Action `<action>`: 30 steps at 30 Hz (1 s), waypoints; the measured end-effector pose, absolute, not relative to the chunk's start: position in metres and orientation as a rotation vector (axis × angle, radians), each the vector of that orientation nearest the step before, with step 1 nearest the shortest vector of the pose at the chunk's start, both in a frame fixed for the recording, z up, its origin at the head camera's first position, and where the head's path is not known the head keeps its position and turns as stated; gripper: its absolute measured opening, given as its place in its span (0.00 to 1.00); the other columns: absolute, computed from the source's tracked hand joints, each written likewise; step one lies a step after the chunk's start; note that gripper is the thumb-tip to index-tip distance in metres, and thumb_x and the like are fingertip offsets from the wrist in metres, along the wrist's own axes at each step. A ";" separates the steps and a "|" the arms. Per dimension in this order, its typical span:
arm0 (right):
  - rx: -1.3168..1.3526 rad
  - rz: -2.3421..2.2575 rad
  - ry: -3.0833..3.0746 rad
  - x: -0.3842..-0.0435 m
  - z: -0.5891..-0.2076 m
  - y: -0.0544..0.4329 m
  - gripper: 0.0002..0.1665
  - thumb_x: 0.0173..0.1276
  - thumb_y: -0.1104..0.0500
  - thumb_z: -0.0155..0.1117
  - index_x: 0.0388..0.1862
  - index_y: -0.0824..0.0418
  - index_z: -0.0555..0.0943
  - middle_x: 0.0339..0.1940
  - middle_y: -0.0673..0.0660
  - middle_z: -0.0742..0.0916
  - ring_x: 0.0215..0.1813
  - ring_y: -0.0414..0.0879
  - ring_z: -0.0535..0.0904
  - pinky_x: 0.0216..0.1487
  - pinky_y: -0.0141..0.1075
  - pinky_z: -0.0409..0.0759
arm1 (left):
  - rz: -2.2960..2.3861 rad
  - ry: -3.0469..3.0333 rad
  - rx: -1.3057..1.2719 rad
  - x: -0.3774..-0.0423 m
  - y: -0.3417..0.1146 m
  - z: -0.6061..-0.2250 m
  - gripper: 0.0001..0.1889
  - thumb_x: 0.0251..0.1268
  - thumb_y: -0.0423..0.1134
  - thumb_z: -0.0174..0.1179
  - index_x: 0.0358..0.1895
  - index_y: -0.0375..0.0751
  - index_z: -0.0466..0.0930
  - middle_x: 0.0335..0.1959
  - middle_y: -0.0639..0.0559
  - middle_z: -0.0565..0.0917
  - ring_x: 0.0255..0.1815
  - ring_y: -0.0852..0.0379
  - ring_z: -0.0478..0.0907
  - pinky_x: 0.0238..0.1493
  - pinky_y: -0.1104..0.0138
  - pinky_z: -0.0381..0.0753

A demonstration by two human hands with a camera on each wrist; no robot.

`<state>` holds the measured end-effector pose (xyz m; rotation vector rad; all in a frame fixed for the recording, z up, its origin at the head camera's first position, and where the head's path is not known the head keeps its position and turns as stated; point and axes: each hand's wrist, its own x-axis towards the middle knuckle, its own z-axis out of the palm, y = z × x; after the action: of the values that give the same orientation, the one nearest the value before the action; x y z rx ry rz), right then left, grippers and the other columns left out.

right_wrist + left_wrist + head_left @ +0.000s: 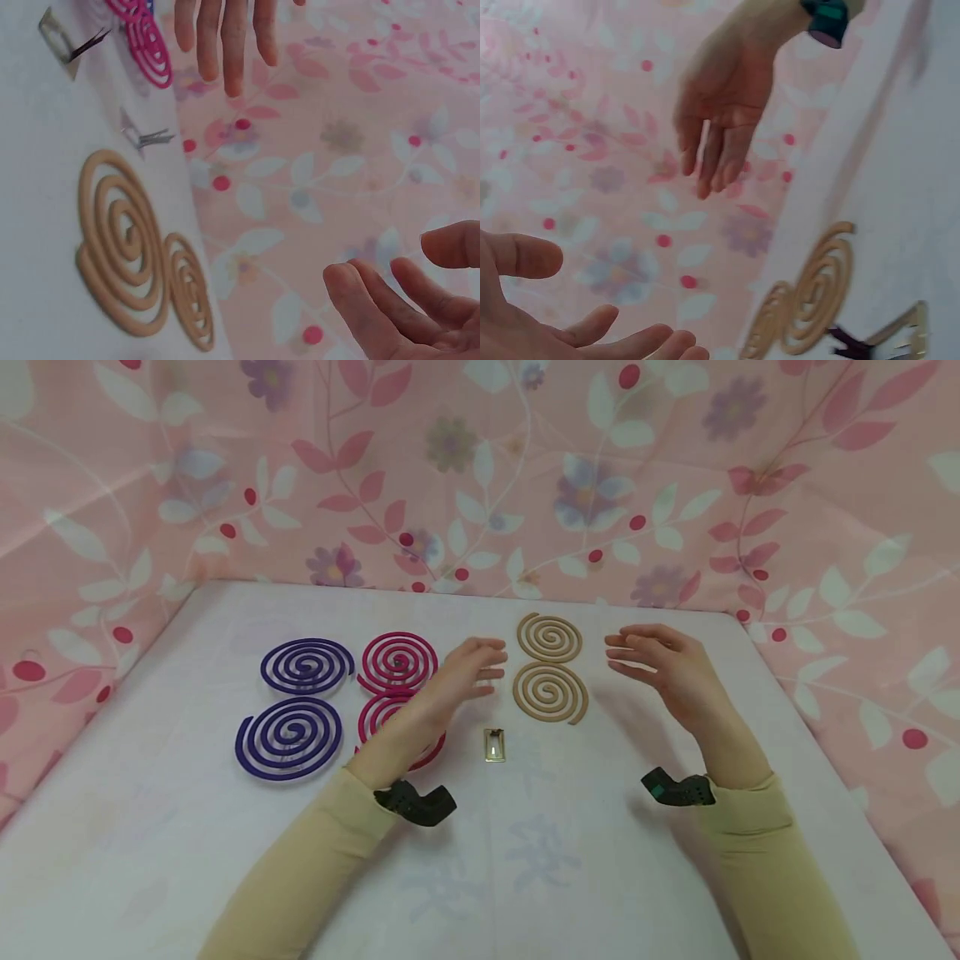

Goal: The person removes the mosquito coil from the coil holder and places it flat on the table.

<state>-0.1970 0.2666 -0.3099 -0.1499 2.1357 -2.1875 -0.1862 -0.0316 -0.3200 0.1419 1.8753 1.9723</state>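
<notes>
My left hand (pixel 450 689) is raised over the table, fingers loosely spread and holding nothing. In the head view it partly covers two pink mosquito coils (pixel 397 652). To the right, my right hand (pixel 667 672) hovers beside two tan mosquito coils (pixel 550 692), its fingers relaxed and nothing in them. The tan coils lie one behind the other between the hands. A small metal coil stand (pixel 494 746) lies just in front of them. The right wrist view shows a second metal stand (pixel 144 137) farther back, which I cannot make out in the head view.
Two purple mosquito coils (pixel 288 739) lie at the left, beside the pink ones. All rest on a white-covered table (pixel 570 877). A pink floral cloth (pixel 480 485) hangs behind and along the sides.
</notes>
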 end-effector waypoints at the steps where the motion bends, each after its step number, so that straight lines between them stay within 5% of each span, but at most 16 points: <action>1: -0.182 -2.214 2.133 -0.194 -0.303 0.266 0.18 0.74 0.58 0.61 0.56 0.68 0.78 0.49 0.56 0.89 0.52 0.49 0.87 0.53 0.36 0.85 | 1.978 1.910 0.183 -0.186 -0.037 -0.311 0.24 0.78 0.45 0.44 0.72 0.40 0.62 0.71 0.43 0.68 0.73 0.43 0.66 0.74 0.52 0.66; 13: -0.399 -2.305 2.000 -0.172 -0.283 0.246 0.16 0.74 0.64 0.59 0.59 0.64 0.78 0.51 0.61 0.87 0.50 0.53 0.87 0.53 0.42 0.85 | 2.065 2.091 0.361 -0.167 -0.091 -0.256 0.23 0.79 0.43 0.43 0.71 0.41 0.63 0.70 0.44 0.71 0.69 0.47 0.70 0.73 0.53 0.67; 26: -0.440 -2.131 2.155 -0.152 -0.277 0.216 0.17 0.76 0.59 0.58 0.60 0.61 0.76 0.54 0.57 0.85 0.54 0.52 0.84 0.57 0.39 0.84 | 1.771 2.188 0.301 -0.162 -0.153 -0.301 0.30 0.80 0.52 0.44 0.74 0.38 0.57 0.73 0.40 0.65 0.73 0.39 0.63 0.76 0.45 0.59; 30: -0.434 -2.040 2.226 -0.147 -0.278 0.197 0.18 0.76 0.59 0.58 0.61 0.63 0.76 0.55 0.56 0.83 0.56 0.51 0.83 0.59 0.37 0.82 | 1.713 2.201 0.326 -0.163 -0.182 -0.318 0.31 0.81 0.54 0.40 0.74 0.36 0.57 0.73 0.38 0.65 0.73 0.41 0.65 0.74 0.55 0.67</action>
<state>-0.1472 0.1968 -0.2775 -0.4337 2.2260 -2.0397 -0.1627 -0.1820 -0.3175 0.3265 2.2009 1.7128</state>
